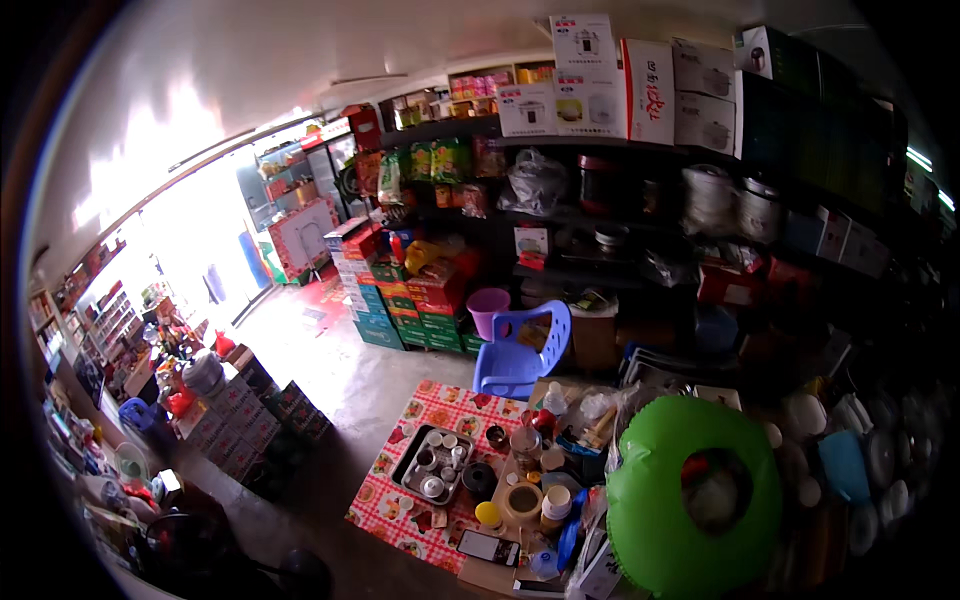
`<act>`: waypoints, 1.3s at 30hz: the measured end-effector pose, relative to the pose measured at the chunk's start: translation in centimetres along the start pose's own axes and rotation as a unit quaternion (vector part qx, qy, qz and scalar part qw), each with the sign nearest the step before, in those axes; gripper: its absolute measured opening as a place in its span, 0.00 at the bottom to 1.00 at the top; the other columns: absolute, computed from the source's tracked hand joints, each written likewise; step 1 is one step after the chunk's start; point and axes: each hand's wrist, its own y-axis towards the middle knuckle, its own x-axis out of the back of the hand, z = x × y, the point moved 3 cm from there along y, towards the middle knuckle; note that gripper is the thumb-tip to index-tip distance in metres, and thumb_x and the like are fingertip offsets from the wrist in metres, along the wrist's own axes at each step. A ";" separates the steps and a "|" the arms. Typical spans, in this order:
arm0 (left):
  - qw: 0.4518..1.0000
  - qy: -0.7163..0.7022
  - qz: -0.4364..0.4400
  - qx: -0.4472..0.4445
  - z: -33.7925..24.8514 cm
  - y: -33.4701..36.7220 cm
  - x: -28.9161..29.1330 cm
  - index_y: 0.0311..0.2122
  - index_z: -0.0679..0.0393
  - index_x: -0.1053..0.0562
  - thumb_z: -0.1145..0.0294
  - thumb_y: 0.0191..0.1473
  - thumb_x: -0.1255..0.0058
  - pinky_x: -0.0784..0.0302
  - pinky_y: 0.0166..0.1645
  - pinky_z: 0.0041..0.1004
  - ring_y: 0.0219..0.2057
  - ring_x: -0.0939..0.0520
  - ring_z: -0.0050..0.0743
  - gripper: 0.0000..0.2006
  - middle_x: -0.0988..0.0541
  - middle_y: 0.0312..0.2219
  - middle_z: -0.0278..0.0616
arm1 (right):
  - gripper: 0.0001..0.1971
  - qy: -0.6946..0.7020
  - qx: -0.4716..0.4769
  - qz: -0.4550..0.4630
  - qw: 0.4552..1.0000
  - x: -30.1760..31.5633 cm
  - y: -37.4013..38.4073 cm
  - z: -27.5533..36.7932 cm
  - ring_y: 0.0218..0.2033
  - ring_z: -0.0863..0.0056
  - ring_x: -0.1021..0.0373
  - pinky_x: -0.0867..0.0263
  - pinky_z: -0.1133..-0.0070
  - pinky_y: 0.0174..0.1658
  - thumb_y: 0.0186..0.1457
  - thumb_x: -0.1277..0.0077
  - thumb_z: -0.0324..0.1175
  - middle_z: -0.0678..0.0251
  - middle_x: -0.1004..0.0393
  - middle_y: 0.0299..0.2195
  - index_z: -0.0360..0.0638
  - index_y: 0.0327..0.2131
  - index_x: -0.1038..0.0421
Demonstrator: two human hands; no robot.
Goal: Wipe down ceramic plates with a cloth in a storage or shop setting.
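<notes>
Neither of my hands shows in the head view. Nearest in front is a table with a red-and-white checked cloth (405, 535). On it a metal tray (408, 487) holds several small white cups and a lidded white teapot (432, 487). A phone (488, 547) lies at the near edge of the table, close to a yellow-topped container (488, 514). Jars, bottles and a round beige-rimmed container (523, 502) crowd the right half. A big green inflatable ring (640, 500) stands over the right end, hiding part of what is behind it.
A blue plastic chair (510, 365) stands behind the table, beside a purple bucket (489, 311). Stacked cartons (240, 425) rise on the left, more boxes (375, 310) at the back. Dark shelves (650, 225) carry packages and cookers. Bright daylight enters through a wide doorway (190, 240).
</notes>
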 end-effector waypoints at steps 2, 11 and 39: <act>0.998 -0.019 0.058 -0.015 -0.7 1.8 -0.6 0.43 0.54 0.26 0.53 0.69 0.59 0.26 0.52 0.34 0.41 0.21 0.29 0.16 0.20 0.39 0.33 | 0.21 0.004 0.008 -0.043 0.999 0.5 0.3 -0.5 0.45 0.82 0.30 0.33 0.82 0.49 0.62 0.44 0.33 0.69 0.24 0.45 0.45 0.57 0.33; 0.997 -0.055 0.056 -0.022 -8.1 9.5 1.3 0.39 0.52 0.26 0.53 0.69 0.60 0.26 0.47 0.34 0.38 0.22 0.28 0.16 0.21 0.34 0.31 | 0.14 -0.105 -0.020 -0.270 0.957 -0.1 7.0 -4.7 0.33 0.85 0.30 0.31 0.80 0.38 0.60 0.40 0.37 0.73 0.18 0.35 0.43 0.47 0.20; 0.934 0.258 0.057 -0.242 -33.8 13.8 22.0 0.37 0.55 0.33 0.71 0.67 0.54 0.37 0.31 0.20 0.30 0.29 0.10 0.04 0.29 0.25 0.25 | 0.12 -0.078 -0.001 -0.059 0.995 -20.7 35.7 1.1 0.28 0.94 0.37 0.36 0.89 0.29 0.64 0.45 0.40 0.82 0.32 0.28 0.44 0.44 0.27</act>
